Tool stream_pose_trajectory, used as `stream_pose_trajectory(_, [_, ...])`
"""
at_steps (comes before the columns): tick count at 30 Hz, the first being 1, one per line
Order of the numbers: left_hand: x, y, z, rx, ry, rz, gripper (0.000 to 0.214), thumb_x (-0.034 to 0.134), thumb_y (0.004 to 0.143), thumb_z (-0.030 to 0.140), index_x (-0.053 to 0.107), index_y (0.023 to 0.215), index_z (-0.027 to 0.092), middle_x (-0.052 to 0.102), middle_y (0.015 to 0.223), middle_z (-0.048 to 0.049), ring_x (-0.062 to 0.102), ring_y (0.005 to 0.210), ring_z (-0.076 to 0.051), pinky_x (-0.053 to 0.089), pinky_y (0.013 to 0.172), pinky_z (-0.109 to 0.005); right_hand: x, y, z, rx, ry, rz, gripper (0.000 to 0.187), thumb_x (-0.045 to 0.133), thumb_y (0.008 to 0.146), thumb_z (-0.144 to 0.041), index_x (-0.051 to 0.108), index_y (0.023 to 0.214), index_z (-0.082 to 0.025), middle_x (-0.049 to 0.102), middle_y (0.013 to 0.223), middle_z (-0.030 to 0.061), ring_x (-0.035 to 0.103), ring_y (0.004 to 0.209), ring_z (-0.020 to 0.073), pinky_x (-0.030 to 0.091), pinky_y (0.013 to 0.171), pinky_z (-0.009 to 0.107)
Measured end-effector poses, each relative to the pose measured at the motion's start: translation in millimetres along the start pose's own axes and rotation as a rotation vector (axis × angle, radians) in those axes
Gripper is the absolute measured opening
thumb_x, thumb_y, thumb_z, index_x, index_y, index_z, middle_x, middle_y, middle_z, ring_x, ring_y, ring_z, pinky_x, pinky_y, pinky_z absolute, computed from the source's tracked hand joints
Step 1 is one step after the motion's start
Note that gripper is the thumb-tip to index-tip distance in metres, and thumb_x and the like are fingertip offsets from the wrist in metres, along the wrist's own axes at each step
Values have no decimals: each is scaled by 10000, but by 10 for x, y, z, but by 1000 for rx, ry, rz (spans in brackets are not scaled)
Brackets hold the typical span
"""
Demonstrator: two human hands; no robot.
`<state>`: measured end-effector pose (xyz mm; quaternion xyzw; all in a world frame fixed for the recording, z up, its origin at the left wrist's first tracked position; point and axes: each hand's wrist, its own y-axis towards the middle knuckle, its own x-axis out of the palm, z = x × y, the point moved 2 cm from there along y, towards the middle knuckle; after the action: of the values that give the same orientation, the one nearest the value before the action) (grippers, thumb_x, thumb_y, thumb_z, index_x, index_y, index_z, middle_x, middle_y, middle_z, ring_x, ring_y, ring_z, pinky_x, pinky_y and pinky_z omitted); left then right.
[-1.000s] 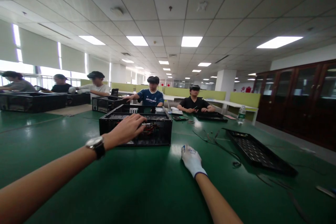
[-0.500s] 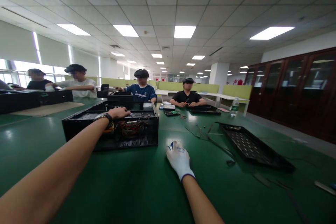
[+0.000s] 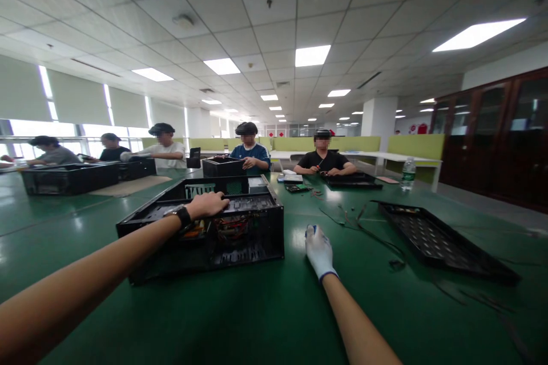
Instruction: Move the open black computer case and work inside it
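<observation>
Long green table (image 3: 257, 319), glossy, ceiling panels reflecting off it. Open-plan office: tile ceiling, roller blinds on the left windows, dark wood cabinets (image 3: 505, 137) along the right wall.

Open black computer case (image 3: 214, 234) sits on the table just ahead, left of centre; perforated metal walls, red and orange wires inside. Left hand (image 3: 209, 204), bare, wristwatch (image 3: 183, 215) on the wrist, rests on the case's top edge with fingers curled over the rim. Right hand (image 3: 319, 251) in a white knit glove lies on the table just right of the case, apart from it; whether it's clenched or loose can't be told.

Flat black perforated side panel (image 3: 436, 239) lies to the right, thin cables (image 3: 368, 234) between it and the gloved hand. Water bottle (image 3: 409, 174) further back. Other people sit at the far end and along the left with more black cases (image 3: 68, 178).
</observation>
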<state>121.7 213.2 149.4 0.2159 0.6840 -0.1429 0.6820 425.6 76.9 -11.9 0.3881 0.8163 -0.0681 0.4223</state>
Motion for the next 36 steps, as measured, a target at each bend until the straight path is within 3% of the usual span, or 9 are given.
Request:
stream_pose_trajectory(4, [-108, -1010, 26, -28, -23, -57, 600, 349, 1045, 528, 465, 1470, 120, 517, 1442, -224, 481, 1340, -391, 380, 1095, -633, -19, 3, 13, -6, 52, 15, 383, 321, 1005, -415, 588, 1118, -165, 714, 997, 130, 676, 963, 278, 453, 799, 330])
stream_pose_trajectory(8, [-191, -2303, -145, 19, -93, -131, 743, 432, 947, 658, 370, 1565, 250, 414, 1569, -132, 370, 1442, -392, 385, 1115, -616, -42, -14, 5, -65, 100, 24, 328, 417, 948, -366, 573, 1139, -149, 698, 1031, 153, 667, 967, 299, 446, 807, 344])
stream_pose_trajectory(13, [-427, -3357, -314, 168, -224, -193, 515, 422, 989, 654, 590, 1398, 390, 635, 1356, -55, 615, 1217, -344, 540, 965, -474, -65, -148, 4, -127, 220, -10, 362, 406, 940, -436, 560, 1136, -174, 703, 1038, 144, 670, 960, 291, 466, 857, 357])
stream_pose_trajectory(17, [-627, -3212, -224, 244, -225, -147, 403, 393, 1024, 572, 695, 1163, 344, 698, 1142, -31, 673, 1043, -263, 542, 960, -416, -160, -458, -63, -222, 288, -83, 398, 445, 866, -497, 589, 1089, -200, 713, 1043, 118, 669, 990, 280, 476, 887, 348])
stream_pose_trajectory(21, [-343, -2703, -210, 304, -117, -173, 585, 528, 917, 597, 620, 1311, 175, 656, 1205, -179, 651, 1089, -366, 528, 979, -523, -565, -715, -317, -281, 273, -122, 468, 435, 812, -564, 633, 1012, -190, 726, 952, 115, 679, 926, 300, 494, 812, 366])
stream_pose_trajectory(24, [10, -2436, -225, 278, -135, -295, 796, 604, 793, 747, 646, 1271, 112, 682, 1165, -245, 676, 1044, -425, 567, 903, -537, -1068, -863, -794, -414, 276, -105, 499, 429, 848, -611, 640, 1046, -205, 716, 926, 70, 659, 885, 267, 482, 787, 340])
stream_pose_trajectory(28, [190, -2340, -203, 285, -157, -328, 727, 679, 698, 778, 736, 1013, 125, 735, 1018, -223, 719, 910, -412, 612, 790, -486, -1584, -1276, -1737, -752, 188, -191, 312, 513, 884, -466, 658, 994, -212, 700, 900, 32, 625, 814, 211, 458, 750, 298])
stream_pose_trajectory(31, [166, -2378, -161, 329, -121, -290, 707, 777, 643, 673, 721, 1059, 104, 724, 1068, -231, 708, 953, -430, 611, 834, -504, -1603, -1672, -2407, -988, -90, -290, 174, 570, 889, -318, 663, 967, -193, 704, 926, 37, 641, 835, 191, 439, 725, 269])
stream_pose_trajectory(36, [132, -2436, -124, 405, -67, -242, 800, 850, 625, 456, 620, 1259, 25, 631, 1253, -267, 666, 1083, -417, 580, 966, -468, -1096, -2051, -3057, -1233, -652, -483, 319, 636, 898, -302, 660, 1200, -203, 723, 1127, 102, 692, 994, 256, 500, 777, 296])
